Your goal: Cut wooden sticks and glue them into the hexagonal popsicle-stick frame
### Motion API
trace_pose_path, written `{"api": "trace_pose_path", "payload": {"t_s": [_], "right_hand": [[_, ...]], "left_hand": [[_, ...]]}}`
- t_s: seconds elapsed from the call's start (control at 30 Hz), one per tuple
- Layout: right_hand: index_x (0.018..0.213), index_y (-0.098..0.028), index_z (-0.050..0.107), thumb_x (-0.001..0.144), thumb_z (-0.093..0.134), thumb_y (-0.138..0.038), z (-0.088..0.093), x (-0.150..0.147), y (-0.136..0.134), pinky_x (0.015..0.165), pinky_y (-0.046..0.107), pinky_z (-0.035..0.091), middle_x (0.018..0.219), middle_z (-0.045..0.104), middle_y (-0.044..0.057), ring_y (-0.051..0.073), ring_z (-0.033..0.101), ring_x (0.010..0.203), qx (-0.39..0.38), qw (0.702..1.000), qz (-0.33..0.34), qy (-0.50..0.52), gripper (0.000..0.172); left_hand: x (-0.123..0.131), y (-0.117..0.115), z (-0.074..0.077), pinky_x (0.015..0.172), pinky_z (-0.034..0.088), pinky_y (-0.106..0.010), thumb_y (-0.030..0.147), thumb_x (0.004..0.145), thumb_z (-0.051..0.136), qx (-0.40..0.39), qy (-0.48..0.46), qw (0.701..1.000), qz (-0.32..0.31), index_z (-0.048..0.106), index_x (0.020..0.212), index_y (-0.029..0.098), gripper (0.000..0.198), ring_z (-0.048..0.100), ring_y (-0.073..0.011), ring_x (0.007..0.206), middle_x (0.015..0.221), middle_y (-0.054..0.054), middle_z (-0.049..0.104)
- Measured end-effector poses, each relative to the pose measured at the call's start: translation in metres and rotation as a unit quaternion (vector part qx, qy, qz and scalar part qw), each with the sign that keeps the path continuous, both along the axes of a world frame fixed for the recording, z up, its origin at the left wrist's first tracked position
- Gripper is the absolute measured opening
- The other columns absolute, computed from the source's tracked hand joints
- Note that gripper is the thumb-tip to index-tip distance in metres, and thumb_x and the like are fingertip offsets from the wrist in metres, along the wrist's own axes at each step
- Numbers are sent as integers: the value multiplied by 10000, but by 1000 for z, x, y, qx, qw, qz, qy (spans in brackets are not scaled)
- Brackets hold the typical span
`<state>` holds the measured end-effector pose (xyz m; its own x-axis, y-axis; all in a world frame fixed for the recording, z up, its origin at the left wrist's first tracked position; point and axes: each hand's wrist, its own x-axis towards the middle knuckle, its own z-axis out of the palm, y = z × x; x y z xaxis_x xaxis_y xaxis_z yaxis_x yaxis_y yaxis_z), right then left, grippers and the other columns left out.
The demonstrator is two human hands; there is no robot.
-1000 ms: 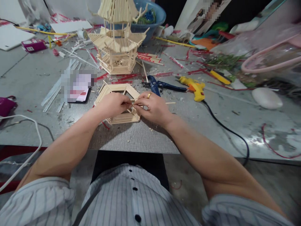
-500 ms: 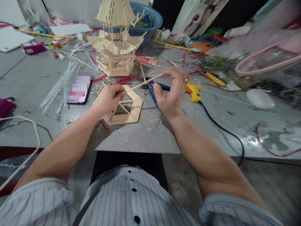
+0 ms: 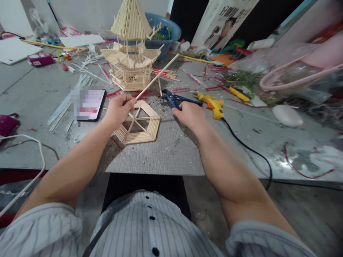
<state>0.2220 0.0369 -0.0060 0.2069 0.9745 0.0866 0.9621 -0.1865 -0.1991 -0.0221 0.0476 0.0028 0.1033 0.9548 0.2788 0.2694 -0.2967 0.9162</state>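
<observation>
My left hand (image 3: 121,110) is closed, with one end of a thin wooden stick (image 3: 158,76) pinched between thumb and fingers. The stick slants up and to the right. Below it, a flat hexagonal frame of wooden sticks (image 3: 142,137) with spokes crossing its middle lies on the table, partly hidden by this hand. My right hand (image 3: 190,116) is closed over a handle of dark blue pliers (image 3: 171,99), which lie on the table to the right of the frame. Its fingertips are partly hidden.
A pagoda model of wooden sticks (image 3: 131,66) stands behind the frame. To the left lies a phone (image 3: 92,105) beside clear glue sticks (image 3: 61,103). A yellow glue gun (image 3: 215,105) with a black cord (image 3: 249,146) lies right. Behind are a blue basin (image 3: 171,34) and red-wrapped sticks (image 3: 168,75).
My right hand has let go of the stick's far end and moved down onto the blue pliers. The left hand has shifted slightly left, and its stick now points more steeply upward.
</observation>
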Motion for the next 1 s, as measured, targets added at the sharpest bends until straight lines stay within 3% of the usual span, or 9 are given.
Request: {"api": "trace_pose_path", "payload": {"t_s": [0.1,0.17,0.3,0.4,0.5,0.67,0.77,0.87,1.0], "right_hand": [[774,-207,621,814,518,-442,0,5,4,706,400,461,802,680,112,290,645,842,77,991,-4,107,260],[778,-221,575,815,524,-447,0,6,5,659,368,457,736,649,69,241,634,753,142,962,14,233,234],[753,-253,470,771,576,-564,0,3,4,448,281,342,621,544,-28,113,470,443,202,826,83,520,329],[728,-252,471,652,680,-616,5,-2,-1,391,264,261,557,460,-78,60,338,359,162,717,166,658,426],[752,-254,529,588,735,-573,11,-7,-10,412,278,290,540,410,-105,38,271,340,86,661,198,718,414],[757,-268,555,605,717,-511,17,-14,-23,447,299,323,514,331,-113,46,223,340,28,625,230,745,329],[773,-277,541,639,679,-530,15,-16,-26,454,301,330,499,277,-112,60,215,345,16,613,256,747,318],[804,-291,514,723,569,-550,13,-19,-27,485,318,369,515,287,-93,91,265,375,29,657,237,715,276],[788,-286,479,788,423,-462,10,-25,-26,621,363,480,745,536,-1,153,540,607,61,750,167,637,185]], "left_hand": [[0,-2,4,408,241,-212,192,819,565,-28,-49,998,-8,538,648,169,175,334,-35,402,561,38,510],[0,-2,4,400,242,-210,187,824,560,-39,-75,996,-8,545,661,168,166,341,-31,391,561,44,505],[-2,3,-1,460,329,-203,249,805,608,-39,-99,994,-2,607,717,166,121,431,-55,469,569,38,523],[-4,7,-5,718,464,-237,313,740,689,3,-134,991,-25,636,715,162,162,604,-109,796,887,-36,675],[-6,7,-7,952,427,-310,396,702,728,-5,-157,985,-67,656,714,171,236,575,-181,1114,1192,-72,642],[-6,5,-7,1067,340,-353,400,687,757,-35,-165,980,-101,669,695,183,234,477,-205,1273,1085,-68,686],[-4,2,-7,946,441,-334,398,667,780,-95,-189,967,-144,666,695,168,258,612,-176,1030,923,-53,702],[-1,-4,-4,770,498,-271,369,645,806,-161,-224,943,-184,669,704,148,266,631,-105,734,770,-21,685],[5,-11,1,709,506,-206,287,679,789,-166,-241,938,-187,653,671,130,208,620,-60,646,706,-6,672]]}}
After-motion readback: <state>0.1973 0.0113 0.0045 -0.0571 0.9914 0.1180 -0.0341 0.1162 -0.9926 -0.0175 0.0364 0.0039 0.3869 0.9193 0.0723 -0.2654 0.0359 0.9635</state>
